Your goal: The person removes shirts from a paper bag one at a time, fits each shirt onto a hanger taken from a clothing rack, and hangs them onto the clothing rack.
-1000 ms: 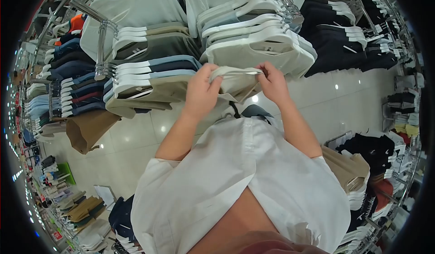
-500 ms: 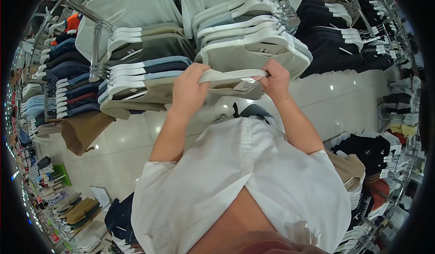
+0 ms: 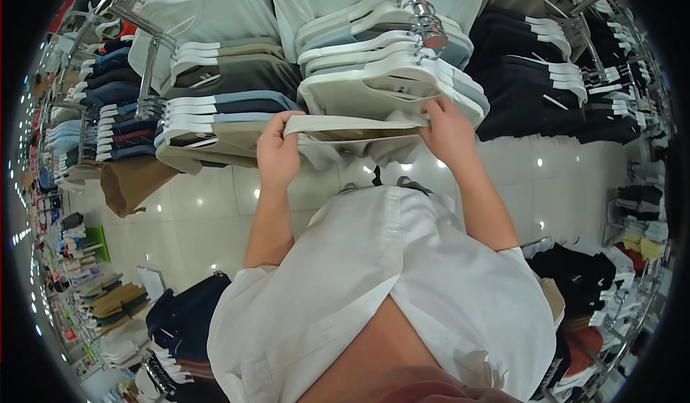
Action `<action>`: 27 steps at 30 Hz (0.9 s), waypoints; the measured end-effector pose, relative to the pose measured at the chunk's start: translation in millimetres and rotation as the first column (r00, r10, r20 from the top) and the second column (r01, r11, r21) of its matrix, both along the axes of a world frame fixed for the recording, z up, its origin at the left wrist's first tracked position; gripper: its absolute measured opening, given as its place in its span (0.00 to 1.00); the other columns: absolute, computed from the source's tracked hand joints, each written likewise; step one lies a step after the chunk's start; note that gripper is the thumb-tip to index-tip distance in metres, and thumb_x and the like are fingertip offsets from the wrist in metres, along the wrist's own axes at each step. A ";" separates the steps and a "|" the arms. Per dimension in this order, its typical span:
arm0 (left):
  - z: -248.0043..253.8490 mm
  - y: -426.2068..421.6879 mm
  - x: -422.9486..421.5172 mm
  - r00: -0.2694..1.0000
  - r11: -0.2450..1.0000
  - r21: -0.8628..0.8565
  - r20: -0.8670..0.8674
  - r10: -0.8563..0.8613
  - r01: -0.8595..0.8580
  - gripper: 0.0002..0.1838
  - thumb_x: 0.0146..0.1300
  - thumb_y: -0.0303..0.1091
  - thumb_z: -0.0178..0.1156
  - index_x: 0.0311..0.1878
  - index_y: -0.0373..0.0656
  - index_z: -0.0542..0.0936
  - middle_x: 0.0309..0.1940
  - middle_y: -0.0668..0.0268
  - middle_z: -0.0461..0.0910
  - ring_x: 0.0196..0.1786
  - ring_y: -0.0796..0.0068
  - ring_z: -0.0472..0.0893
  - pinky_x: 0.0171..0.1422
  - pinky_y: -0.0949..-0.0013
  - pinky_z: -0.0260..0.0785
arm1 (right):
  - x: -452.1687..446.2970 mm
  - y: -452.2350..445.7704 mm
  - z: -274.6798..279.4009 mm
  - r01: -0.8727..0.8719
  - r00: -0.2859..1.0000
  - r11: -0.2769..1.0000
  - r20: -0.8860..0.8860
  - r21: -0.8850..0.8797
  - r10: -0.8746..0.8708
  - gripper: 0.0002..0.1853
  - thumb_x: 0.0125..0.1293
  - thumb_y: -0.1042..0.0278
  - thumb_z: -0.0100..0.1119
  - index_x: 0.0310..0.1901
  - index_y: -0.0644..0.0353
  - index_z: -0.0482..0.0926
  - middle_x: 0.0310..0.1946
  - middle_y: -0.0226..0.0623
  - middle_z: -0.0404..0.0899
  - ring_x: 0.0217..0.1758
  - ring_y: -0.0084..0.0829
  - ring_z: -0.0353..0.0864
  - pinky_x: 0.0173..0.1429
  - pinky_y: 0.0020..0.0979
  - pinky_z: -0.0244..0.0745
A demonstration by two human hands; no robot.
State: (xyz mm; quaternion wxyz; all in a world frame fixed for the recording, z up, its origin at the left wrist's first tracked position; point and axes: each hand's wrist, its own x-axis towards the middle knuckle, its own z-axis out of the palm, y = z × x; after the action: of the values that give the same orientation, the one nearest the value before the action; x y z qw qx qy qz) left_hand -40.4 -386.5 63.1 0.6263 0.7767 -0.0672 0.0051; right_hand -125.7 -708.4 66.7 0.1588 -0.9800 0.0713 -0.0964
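Note:
An off-white garment (image 3: 341,123) is stretched sideways between my two hands, its banded edge pulled nearly straight and loose cloth hanging below. My left hand (image 3: 278,151) pinches the band's left end, beside a beige shirt (image 3: 244,139) on the rack. At the other end, my right hand (image 3: 450,131) pinches the band, with its thumb and fingers closed on the cloth. Just beyond the garment hangs a row of pale shirts (image 3: 352,95) on white hangers. Whether the band is a waistband or another edge, I cannot tell.
A chrome rail end (image 3: 431,33) juts out above the pale shirts. Black shirts (image 3: 521,101) hang to the right. On the left are more hanging shirts and a brown garment (image 3: 133,184). Behind me stand racks with navy clothes (image 3: 187,313) and black clothes (image 3: 575,274).
My hands have moved apart, the left one outward to the left and the right one slightly right and down. The garment's band is wider and straighter; the white tag inside no longer shows.

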 end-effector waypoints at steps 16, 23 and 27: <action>-1.0 -74.7 -99.8 0.965 0.943 0.224 -0.030 0.261 -0.247 0.15 0.71 0.20 0.60 0.56 0.41 0.87 0.40 0.64 0.87 0.40 0.78 0.82 0.46 0.74 0.71 | 4.4 -119.3 28.9 -0.494 0.777 0.596 0.013 0.633 0.629 0.16 0.69 0.61 0.67 0.55 0.58 0.84 0.41 0.41 0.86 0.48 0.43 0.86 0.51 0.41 0.80; 6.5 -99.9 -155.1 0.948 0.946 0.085 0.096 0.304 -0.312 0.15 0.77 0.22 0.54 0.61 0.37 0.85 0.50 0.66 0.86 0.53 0.78 0.82 0.60 0.73 0.72 | 89.6 -172.6 -28.0 -0.275 0.957 0.859 0.035 0.433 0.289 0.25 0.77 0.54 0.62 0.67 0.61 0.80 0.61 0.49 0.84 0.62 0.48 0.84 0.66 0.39 0.77; 20.6 -101.8 -169.7 0.912 0.893 0.212 0.205 0.355 -0.396 0.17 0.71 0.18 0.56 0.59 0.37 0.85 0.49 0.60 0.85 0.52 0.65 0.83 0.60 0.68 0.72 | 111.0 -176.0 -42.8 -0.240 0.921 0.737 -0.092 0.632 0.379 0.24 0.76 0.53 0.64 0.65 0.61 0.81 0.51 0.51 0.88 0.54 0.41 0.87 0.60 0.36 0.77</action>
State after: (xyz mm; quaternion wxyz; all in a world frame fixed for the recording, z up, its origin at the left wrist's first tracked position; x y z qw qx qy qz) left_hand -210.1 -488.4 83.8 0.5034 0.8443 0.0342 0.1804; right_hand -14.7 -884.4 24.0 0.4707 -0.8784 -0.0497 0.0660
